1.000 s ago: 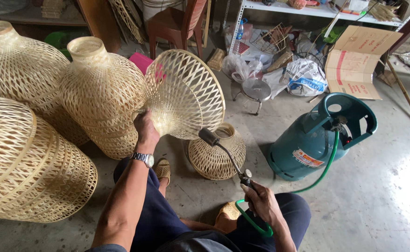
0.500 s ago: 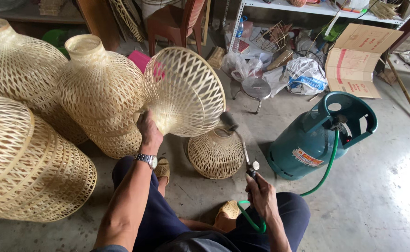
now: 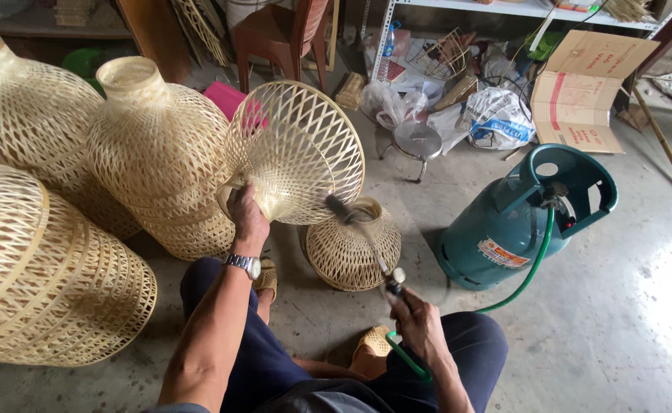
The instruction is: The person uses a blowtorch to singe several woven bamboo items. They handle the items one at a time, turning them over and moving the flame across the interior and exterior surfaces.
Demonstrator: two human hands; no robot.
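Since half a second ago the gas torch (image 3: 363, 241) has swung left, so its dark nozzle now sits against the lower rim of the open-weave bamboo shade (image 3: 298, 149) rather than off to its right, and the shade has tipped slightly. The left hand (image 3: 246, 222) is raised with the forearm straight out, a wristwatch (image 3: 244, 265) on it, fingers closed around the shade's narrow woven neck, holding the wide mouth turned away and to the right. The right hand (image 3: 416, 325) sits lower, to the right of the shade, wrapped shut around the torch handle where the green hose (image 3: 535, 260) joins. That hose runs up to the teal gas cylinder (image 3: 516, 229), well to the right of the shade. Directly below the shade, partly behind the torch, stands a small woven basket (image 3: 351, 248); to its left crowd three large woven lampshades (image 3: 152, 153). Beyond the shade are a small metal stool (image 3: 416, 141), plastic bags and a cardboard box (image 3: 585, 92). The shade is pale, diamond-latticed and flared like a funnel.
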